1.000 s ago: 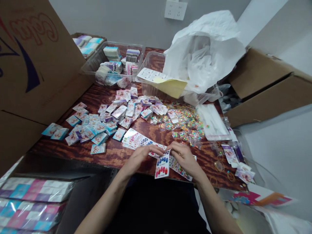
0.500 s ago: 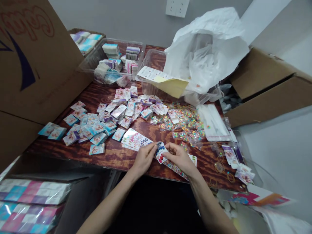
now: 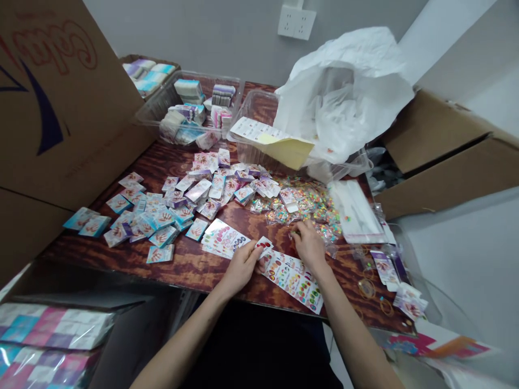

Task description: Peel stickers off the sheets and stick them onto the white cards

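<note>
On the table [image 3: 190, 268], a sticker [image 3: 264, 246] is being pinched by the left hand [image 3: 241, 267]. Packets [image 3: 314, 229] are being touched by the right hand [image 3: 310, 246], fingers together.

Red script [image 3: 54, 47] on the cardboard flap [image 3: 68, 124] is unreadable.

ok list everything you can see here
table: one, reddish-brown wood, centre
small cards: many, blue and pink, left of table
sticker sheets: two, multicoloured, front of table
small sticker card: one, white and red, at left hand
glitter bags: many, multicoloured, right of table
clear tubs: two, back of table
white plastic bag: one, back right
cardboard boxes: two, brown, left and right
wrapped packs: several, pastel, bottom left
wall socket: one, white, on wall
left hand: on small sticker card
right hand: on glitter bags
</note>
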A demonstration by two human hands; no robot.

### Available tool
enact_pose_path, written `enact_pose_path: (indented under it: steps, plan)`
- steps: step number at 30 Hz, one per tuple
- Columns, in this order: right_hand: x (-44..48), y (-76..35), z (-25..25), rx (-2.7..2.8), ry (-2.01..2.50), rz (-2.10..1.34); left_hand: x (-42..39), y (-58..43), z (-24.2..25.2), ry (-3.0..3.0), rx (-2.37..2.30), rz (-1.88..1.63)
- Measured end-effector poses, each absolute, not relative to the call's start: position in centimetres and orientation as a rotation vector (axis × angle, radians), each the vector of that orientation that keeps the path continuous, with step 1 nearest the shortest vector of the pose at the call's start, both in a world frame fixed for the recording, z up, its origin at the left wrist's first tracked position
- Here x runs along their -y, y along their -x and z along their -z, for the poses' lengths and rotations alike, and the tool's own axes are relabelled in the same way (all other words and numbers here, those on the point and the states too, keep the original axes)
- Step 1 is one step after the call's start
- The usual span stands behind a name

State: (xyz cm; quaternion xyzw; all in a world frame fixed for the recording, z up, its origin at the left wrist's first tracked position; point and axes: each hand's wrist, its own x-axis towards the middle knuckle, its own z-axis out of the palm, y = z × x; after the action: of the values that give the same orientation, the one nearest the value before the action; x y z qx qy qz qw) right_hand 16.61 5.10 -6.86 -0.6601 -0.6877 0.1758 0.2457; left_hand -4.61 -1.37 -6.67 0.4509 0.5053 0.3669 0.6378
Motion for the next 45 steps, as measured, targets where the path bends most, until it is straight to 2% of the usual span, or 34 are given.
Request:
enact_pose_path:
  steps: [2,7,12,16,18,21,26,28,32,36,41,45]
  plan:
    - [-4.8,-16.8,6.4,1.774,1.728,-0.627,0.9,4.8,6.5,-1.101,-1.208,-0.829]
    - [-3.0,-14.9,4.6,1.337,1.447,-1.407,-0.5,4.0,6.2,-1.478,-1.318,-0.671]
    - [-2.9,-14.1,4.1,1.412,1.467,-1.190,-1.7,2.4,5.1,-1.826,-1.283,-0.553]
    - [-3.4,-16.9,3.8,1.355,1.384,-1.510,-4.6,2.6,3.2,-2.034,-1.001,-0.402]
    - [-3.4,-18.2,3.6,1.282,1.406,-1.523,-7.2,2.7,2.4,-2.133,-0.915,-0.467]
    - [-3.2,-19.1,3.4,1.113,1.449,-1.436,-11.8,1.8,2.2,-2.353,-1.195,-0.705]
    - [-3.0,-18.5,3.6,0.968,1.362,-1.423,-16.6,-0.5,3.1,-2.718,-1.185,-0.395]
    - [-2.9,-18.3,3.3,0.927,1.353,-1.413,-16.3,-0.4,2.8,-2.754,-1.180,-0.383]
    - [-2.7,-18.1,2.5,0.881,1.335,-1.282,-11.9,1.3,1.3,-2.657,-1.245,-0.583]
    - [-2.7,-17.1,2.3,0.944,1.375,-1.092,-6.6,3.0,0.9,-2.411,-1.354,-0.536]
    - [-2.5,-15.8,3.1,1.202,1.422,-1.199,-3.1,4.3,2.5,-2.240,-1.313,-0.718]
    - [-2.6,-14.6,3.8,1.273,1.424,-1.249,-1.7,4.5,3.3,-2.222,-1.247,-0.736]
